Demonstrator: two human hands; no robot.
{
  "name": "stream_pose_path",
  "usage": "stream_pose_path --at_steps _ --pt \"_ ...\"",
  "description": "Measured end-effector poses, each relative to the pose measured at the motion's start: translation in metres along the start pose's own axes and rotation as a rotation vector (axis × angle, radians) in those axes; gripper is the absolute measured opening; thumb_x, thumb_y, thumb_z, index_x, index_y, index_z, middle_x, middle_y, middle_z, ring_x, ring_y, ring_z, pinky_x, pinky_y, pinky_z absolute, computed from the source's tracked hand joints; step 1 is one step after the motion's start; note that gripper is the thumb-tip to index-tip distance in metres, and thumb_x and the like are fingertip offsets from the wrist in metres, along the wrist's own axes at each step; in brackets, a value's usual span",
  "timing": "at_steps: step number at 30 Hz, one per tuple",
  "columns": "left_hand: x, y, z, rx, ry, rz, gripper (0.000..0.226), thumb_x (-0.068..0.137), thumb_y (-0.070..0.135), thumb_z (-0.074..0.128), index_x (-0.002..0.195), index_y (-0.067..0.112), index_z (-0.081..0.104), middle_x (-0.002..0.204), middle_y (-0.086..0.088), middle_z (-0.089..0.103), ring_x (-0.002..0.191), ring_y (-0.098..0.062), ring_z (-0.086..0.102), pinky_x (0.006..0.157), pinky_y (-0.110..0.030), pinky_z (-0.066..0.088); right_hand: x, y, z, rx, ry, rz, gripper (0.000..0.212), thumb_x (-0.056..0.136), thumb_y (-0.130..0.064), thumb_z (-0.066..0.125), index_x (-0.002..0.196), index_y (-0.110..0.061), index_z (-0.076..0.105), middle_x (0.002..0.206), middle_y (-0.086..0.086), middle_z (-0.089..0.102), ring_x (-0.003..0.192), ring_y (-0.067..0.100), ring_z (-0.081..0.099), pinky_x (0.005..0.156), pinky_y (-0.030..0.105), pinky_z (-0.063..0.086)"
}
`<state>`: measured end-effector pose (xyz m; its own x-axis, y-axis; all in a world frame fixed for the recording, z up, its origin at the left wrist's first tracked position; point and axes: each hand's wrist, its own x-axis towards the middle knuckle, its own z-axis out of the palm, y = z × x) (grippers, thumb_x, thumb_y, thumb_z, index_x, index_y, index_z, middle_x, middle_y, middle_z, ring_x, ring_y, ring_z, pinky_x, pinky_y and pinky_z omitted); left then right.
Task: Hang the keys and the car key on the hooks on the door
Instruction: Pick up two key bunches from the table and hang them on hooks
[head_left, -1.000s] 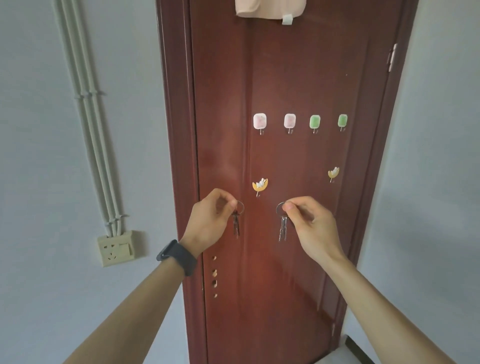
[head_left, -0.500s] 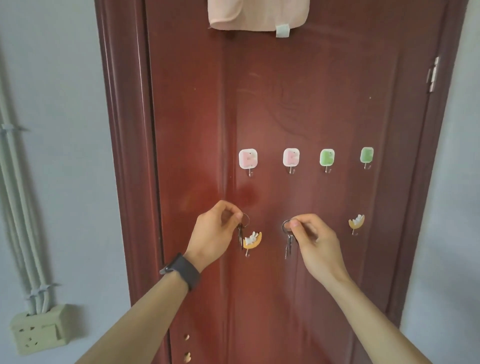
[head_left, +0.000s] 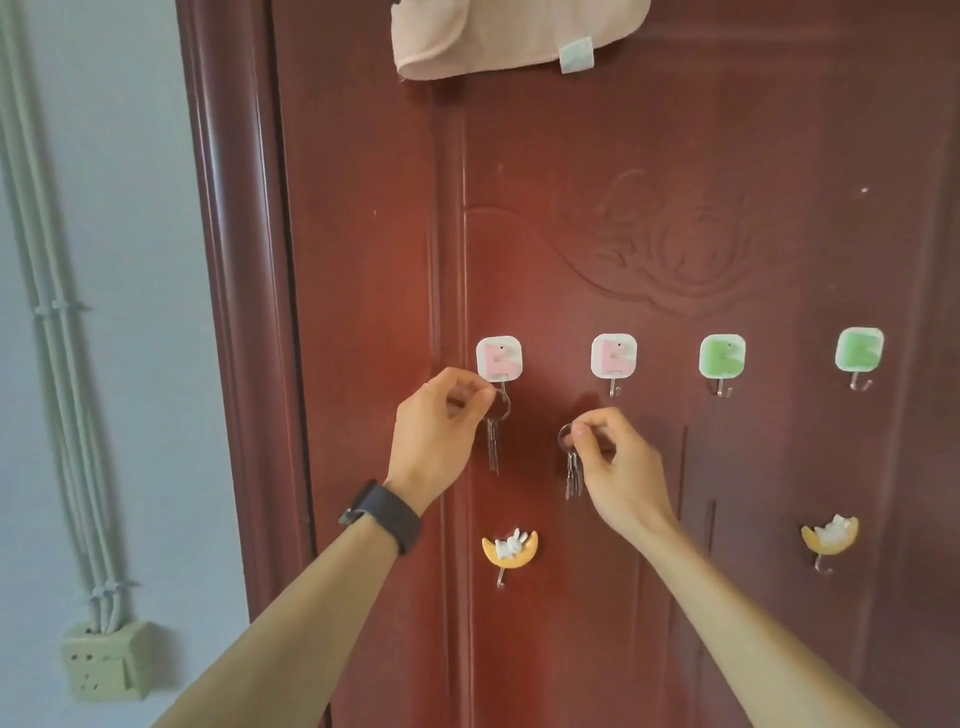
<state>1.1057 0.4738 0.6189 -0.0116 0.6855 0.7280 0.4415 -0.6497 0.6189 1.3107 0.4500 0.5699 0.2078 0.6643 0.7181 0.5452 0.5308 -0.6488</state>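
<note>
Both hands have risen toward the top hooks; the left hand (head_left: 436, 421) pinches a key ring, its keys (head_left: 492, 447) dangling just under the leftmost pink hook (head_left: 499, 358), perhaps already touching it; the right hand (head_left: 613, 462) pinches a second bunch (head_left: 573, 475) below the next pink hook (head_left: 614, 358).

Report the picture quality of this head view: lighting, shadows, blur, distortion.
Head view: soft, even light with a reddish sheen on the door; faint shadows under the left hand and right hand; wide-angle bending bows the door frame and wall pipes; the hanging keys look slightly smeared, and the hooks stay fairly sharp.
</note>
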Motion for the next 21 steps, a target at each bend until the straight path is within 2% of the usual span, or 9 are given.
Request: stream_pose_path --at_steps 5,9,14,18,21 --pt "0.010 0.010 0.007 0.012 0.032 0.002 0.010 0.092 0.036 0.068 0.084 0.042 0.067 0.085 0.020 0.069 0.078 0.007 0.063 0.065 -0.004 0.044 0.002 0.005 0.004 0.009 0.023 0.001 0.015 0.098 -0.023 0.056 0.089 -0.033 0.063 0.087 -0.016 0.074 0.084 -0.004 0.066 0.068 0.008 0.045" --pt "0.011 0.010 0.013 0.037 0.050 -0.028 0.004 0.091 0.040 0.067 0.089 0.040 0.071 0.083 0.021 0.070 0.078 0.003 0.065 0.065 -0.012 0.046 0.003 0.003 0.004 -0.007 0.013 0.009 0.013 0.099 -0.025 0.055 0.090 -0.030 0.064 0.086 -0.015 0.074 0.081 -0.002 0.066 0.069 0.017 0.047" --pt "-0.004 -0.002 0.021 0.024 0.102 -0.080 0.002 0.090 0.038 0.069 0.090 0.039 0.067 0.081 0.020 0.070 0.076 0.000 0.066 0.070 -0.028 0.056 0.004 0.003 0.003 -0.020 -0.002 -0.007 0.012 0.098 -0.022 0.055 0.090 -0.026 0.064 0.087 -0.012 0.075 0.088 -0.005 0.064 0.069 0.006 0.043" --pt "-0.013 -0.005 0.020 0.059 0.106 -0.068 0.012 0.091 0.037 0.067 0.083 0.047 0.065 0.085 0.019 0.070 0.079 0.001 0.064 0.072 -0.028 0.055 0.003 0.003 0.003 -0.004 0.008 0.001 0.013 0.097 -0.022 0.057 0.089 -0.028 0.065 0.088 -0.014 0.075 0.088 -0.005 0.064 0.070 0.004 0.041" --pt "-0.016 -0.006 0.021 0.134 0.122 -0.017 0.014 0.093 0.032 0.064 0.094 0.044 0.071 0.100 0.017 0.064 0.084 0.000 0.061 0.073 -0.027 0.052 -0.001 0.002 -0.001 0.033 0.016 0.004 0.013 0.097 -0.024 0.061 0.089 -0.031 0.068 0.091 -0.017 0.073 0.091 -0.007 0.063 0.073 0.002 0.041"
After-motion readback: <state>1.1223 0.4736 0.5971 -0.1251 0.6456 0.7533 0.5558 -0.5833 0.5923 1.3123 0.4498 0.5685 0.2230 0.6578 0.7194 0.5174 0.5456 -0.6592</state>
